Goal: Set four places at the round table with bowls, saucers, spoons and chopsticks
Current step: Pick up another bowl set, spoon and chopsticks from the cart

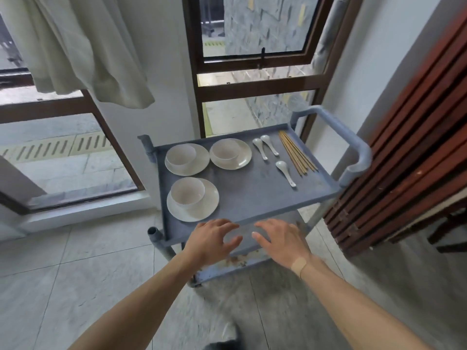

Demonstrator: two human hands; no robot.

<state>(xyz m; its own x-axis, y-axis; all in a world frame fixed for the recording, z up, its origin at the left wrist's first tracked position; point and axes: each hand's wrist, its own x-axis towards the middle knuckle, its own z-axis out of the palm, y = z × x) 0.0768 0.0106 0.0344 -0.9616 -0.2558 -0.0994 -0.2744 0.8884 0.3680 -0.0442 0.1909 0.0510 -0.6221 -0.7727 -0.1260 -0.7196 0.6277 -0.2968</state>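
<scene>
Blue cart [252,198] tray holds bowls [187,192], spoons [285,170], chopsticks [297,154].

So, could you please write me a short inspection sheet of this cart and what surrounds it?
Surface: blue cart top tray, scuffed; rust-like stains on the lower shelf.
Job's things: three bowls on saucers; three spoons; chopsticks bundled at the right.
Clutter: nothing seen.
Grips: left hand and right hand open, over the cart's near edge, holding nothing.
Cables: nothing seen.
Surroundings: windows, curtain, tiled floor, slatted wooden stack at the right.
</scene>
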